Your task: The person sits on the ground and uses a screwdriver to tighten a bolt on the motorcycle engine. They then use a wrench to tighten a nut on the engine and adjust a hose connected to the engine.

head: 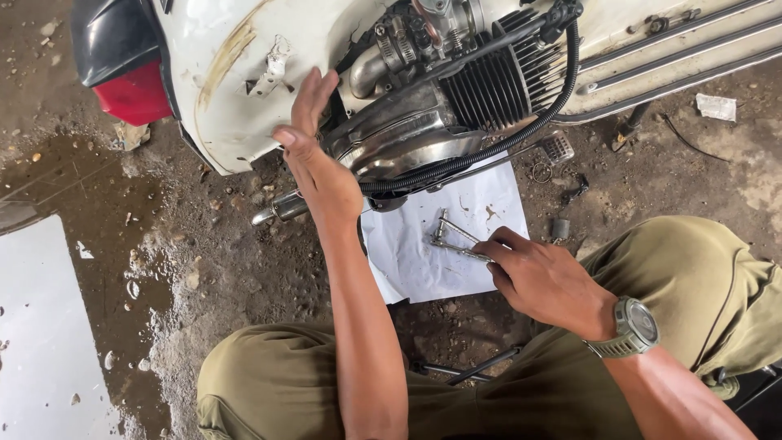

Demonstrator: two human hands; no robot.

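Right hand (542, 281) grips a metal wrench (453, 239) over white paper (423, 253); left hand (319, 167), fingers spread, rests against the scooter engine (423, 122).

Single head view, looking steeply down, close

The left hand (319, 167) rests open against the white scooter body (236, 98), just beside the chrome engine cover (407, 138). The right hand (542, 281), with a watch (631, 327) on its wrist, grips metal tools (452, 240) lying on a white sheet (432, 244) on the dirt floor (204, 244). A black hose (521, 134) curves under the finned cylinder (493, 85).
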